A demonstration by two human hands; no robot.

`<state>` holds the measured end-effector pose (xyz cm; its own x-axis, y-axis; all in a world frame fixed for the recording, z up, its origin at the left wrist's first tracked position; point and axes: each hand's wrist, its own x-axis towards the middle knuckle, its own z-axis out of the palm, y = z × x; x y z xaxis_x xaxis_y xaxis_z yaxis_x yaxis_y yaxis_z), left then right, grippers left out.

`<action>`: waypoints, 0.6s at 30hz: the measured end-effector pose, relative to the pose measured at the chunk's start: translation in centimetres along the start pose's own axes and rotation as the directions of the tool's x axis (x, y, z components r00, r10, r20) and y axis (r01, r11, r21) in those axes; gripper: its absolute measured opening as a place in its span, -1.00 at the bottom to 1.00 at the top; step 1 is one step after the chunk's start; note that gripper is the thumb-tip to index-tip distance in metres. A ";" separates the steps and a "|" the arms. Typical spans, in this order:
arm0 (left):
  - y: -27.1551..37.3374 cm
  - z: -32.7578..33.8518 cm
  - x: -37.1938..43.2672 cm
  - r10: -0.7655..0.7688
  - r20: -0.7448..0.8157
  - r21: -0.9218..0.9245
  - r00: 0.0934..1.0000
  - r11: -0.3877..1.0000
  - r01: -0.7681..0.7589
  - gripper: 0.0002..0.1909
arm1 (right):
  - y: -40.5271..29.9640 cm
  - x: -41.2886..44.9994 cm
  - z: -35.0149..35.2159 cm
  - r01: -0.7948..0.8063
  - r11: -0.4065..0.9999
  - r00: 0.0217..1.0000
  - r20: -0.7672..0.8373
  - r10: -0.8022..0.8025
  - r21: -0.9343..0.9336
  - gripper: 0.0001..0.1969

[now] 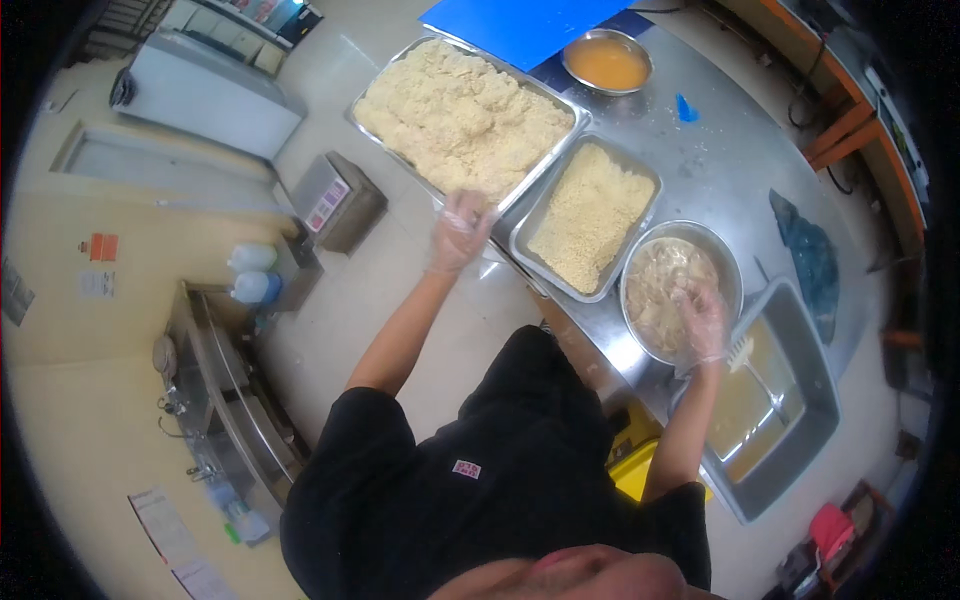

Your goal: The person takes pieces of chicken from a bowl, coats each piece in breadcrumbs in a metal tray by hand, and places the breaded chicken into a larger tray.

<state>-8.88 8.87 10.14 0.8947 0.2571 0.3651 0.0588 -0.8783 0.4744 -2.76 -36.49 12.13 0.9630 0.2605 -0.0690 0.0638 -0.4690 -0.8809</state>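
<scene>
My left hand (463, 227), in a clear plastic glove, is at the near edge of a large metal tray (540, 169) heaped with crumb-coated pieces; whether it grips anything is unclear. In a matching glove, my right hand (703, 319) dips into a round metal bowl (735, 262) of pale, wet, sliced food (664, 274). Its fingertips are among the slices, and their hold cannot be made out. Between the hands sits a smaller metal pan (651, 196) of pale crumbs (592, 217).
A grey tub (817, 405) with yellowish liquid and a slotted utensil (765, 386) stands right of the bowl. Farther back are a bowl of orange liquid (607, 64), a blue board (525, 26) and a dark plastic bag (810, 262), on the steel table (720, 165).
</scene>
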 end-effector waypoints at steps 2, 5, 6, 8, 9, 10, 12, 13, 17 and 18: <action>-1.9 -0.3 1.3 0.053 0.020 0.016 0.998 0.998 -0.053 -0.59 | 0.2 0.3 0.2 0.025 0.996 1.000 -0.008 -0.025 0.087 -0.70; -5.4 0.5 3.3 0.233 -0.191 0.281 0.954 0.944 -0.174 -0.44 | -0.5 0.8 -0.3 0.023 0.998 1.000 -0.005 -0.024 -0.062 -0.72; -5.2 0.9 4.3 0.180 -0.177 0.368 0.967 0.924 -0.105 -0.36 | -1.2 1.1 -0.7 -0.039 0.985 0.999 0.000 0.040 -0.169 -0.71; -5.2 2.5 5.2 -0.125 0.084 0.597 0.989 0.801 0.050 -0.23 | -2.4 1.4 -1.3 -0.107 0.950 0.994 -0.002 0.111 -0.295 -0.70; -4.5 2.9 5.6 -0.120 0.105 0.572 0.987 0.819 0.038 -0.23 | -2.4 1.3 -1.6 -0.108 0.939 0.993 0.001 0.114 -0.325 -0.69; -3.6 2.6 6.1 -0.167 0.128 0.482 0.978 0.872 0.086 -0.19 | -2.4 1.3 -1.6 -0.102 0.930 0.994 0.008 0.112 -0.354 -0.68; -2.5 1.6 6.7 -0.215 0.189 0.395 0.958 0.910 0.127 -0.16 | -2.8 1.5 -0.8 -0.005 0.881 0.996 0.077 0.047 -0.473 -0.71; -2.1 2.0 6.0 -0.218 0.190 0.385 0.957 0.914 0.132 -0.16 | -3.4 1.8 0.1 0.114 0.824 0.986 0.165 -0.025 -0.556 -0.73; 6.7 3.5 0.7 -0.024 -0.046 -0.412 0.999 0.911 0.003 -0.29 | -5.2 2.0 5.2 0.196 0.753 0.964 0.264 -0.031 -0.628 -0.74; 9.3 4.0 -0.4 0.101 0.005 -0.507 0.995 0.858 -0.084 -0.30 | -4.2 2.8 6.8 0.116 0.653 0.943 0.290 0.165 -0.748 -0.73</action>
<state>-6.95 -1.03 11.24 0.8982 0.1656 0.4073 -0.2497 -0.5704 0.7825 -2.09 -28.05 12.45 0.8424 0.4128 -0.3465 0.3490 -0.9077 -0.2328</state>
